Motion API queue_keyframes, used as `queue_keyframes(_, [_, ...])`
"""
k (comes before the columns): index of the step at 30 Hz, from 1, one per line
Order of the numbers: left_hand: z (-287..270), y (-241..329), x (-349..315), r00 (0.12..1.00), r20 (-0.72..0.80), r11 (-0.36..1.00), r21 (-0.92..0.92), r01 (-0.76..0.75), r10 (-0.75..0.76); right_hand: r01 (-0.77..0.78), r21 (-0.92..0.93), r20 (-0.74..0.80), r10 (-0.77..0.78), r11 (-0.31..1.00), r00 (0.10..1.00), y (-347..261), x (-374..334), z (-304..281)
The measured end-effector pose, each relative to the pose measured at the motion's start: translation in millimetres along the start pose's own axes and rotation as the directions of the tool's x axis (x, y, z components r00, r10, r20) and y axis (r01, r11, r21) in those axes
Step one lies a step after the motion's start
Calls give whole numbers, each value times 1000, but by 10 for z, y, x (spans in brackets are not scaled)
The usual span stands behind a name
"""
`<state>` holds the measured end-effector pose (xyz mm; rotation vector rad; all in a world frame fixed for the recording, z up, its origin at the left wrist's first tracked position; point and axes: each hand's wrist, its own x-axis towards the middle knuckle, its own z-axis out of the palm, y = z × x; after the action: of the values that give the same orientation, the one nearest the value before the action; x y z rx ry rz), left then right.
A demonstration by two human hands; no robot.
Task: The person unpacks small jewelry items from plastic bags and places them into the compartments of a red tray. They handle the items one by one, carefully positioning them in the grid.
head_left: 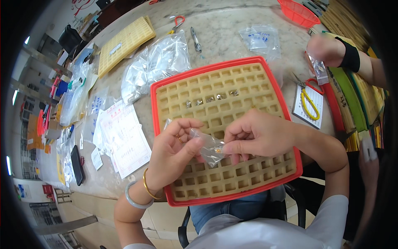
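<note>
A small clear plastic bag [209, 154] is stretched between my two hands above the tray. My left hand [176, 143] pinches its left side between thumb and fingers. Closed at its right edge, my right hand [259, 135] has thumb and forefinger pressed together on it. A tiny gold-coloured piece shows at the bag beside my right fingertips; whether it lies inside, I cannot tell. Below is a tan tray [226, 176] of square pockets, set in a red outer tray [156, 118]. Several small shiny metal pieces [209, 99] sit in one row of pockets beyond my hands.
At right, another person's hand [325, 50] is by a small clear bag [319, 72]. Yellow-and-red scissors [309, 103] lie on a notepad. Clear bags [166, 54], a pen [195, 39], printed sheets [126, 139], a pocketed tan tray [124, 41] and a red basket [300, 14] surround the tray.
</note>
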<state>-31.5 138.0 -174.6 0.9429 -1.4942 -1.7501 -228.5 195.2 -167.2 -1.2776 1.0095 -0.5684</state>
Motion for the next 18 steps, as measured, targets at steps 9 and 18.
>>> queue_keyframes(9, [-295, -10, 17, 942, 263, 976, 117, 185, -210, 23, 71, -46, -20, 997, 999, -42, -27, -16])
queue_keyframes(18, [-265, -56, 36, 915, 351, 978, 12, 207, -198, -21, 159, -105, 38, 987, 994, -117, -59, -60])
